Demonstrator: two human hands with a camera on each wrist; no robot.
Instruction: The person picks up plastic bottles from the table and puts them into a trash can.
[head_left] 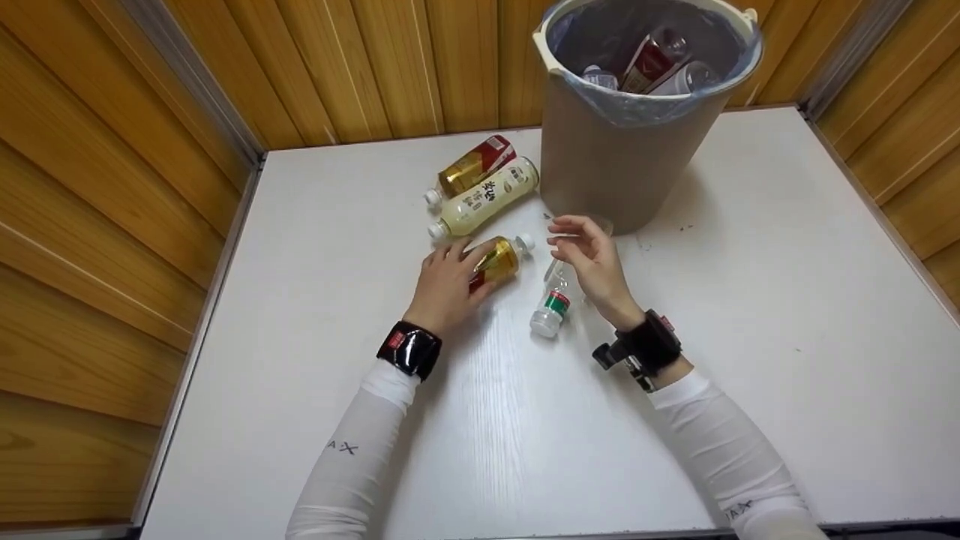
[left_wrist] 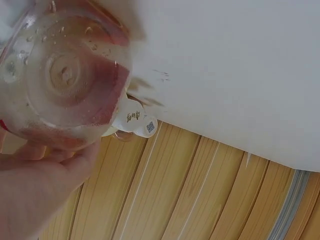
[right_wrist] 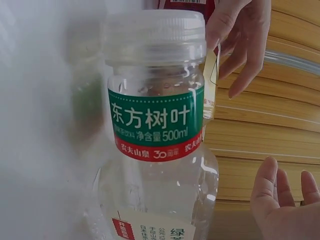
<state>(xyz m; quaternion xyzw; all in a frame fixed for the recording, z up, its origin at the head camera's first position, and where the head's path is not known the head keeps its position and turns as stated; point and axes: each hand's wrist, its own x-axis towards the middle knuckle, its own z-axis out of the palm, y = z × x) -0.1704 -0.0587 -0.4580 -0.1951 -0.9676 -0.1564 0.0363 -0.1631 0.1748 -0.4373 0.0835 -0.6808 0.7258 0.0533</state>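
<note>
My left hand (head_left: pixel 450 283) lies over a gold-and-red labelled bottle (head_left: pixel 501 259), thumb on the near side and fingers across its top. Seen in the left wrist view, the base of that bottle (left_wrist: pixel 65 75) is close up, with fingers curled against its side. A clear green-tea bottle (head_left: pixel 556 303) with a green and red neck label lies on the table, its white cap toward me. Above it hovers my right hand (head_left: pixel 596 268), fingers loosely bent and holding nothing. The right wrist view shows this clear bottle (right_wrist: pixel 155 125) with the right fingers (right_wrist: pixel 270 200) apart from it.
A tall grey bin (head_left: pixel 615 157) with a blue liner (head_left: pixel 637 112) stands at the back, several bottles inside. Left of it lie a pale yellow bottle (head_left: pixel 487 199) and a red-and-gold bottle (head_left: pixel 474 169). Wooden-slat walls (head_left: pixel 390 67) border the white table (head_left: pixel 300 300).
</note>
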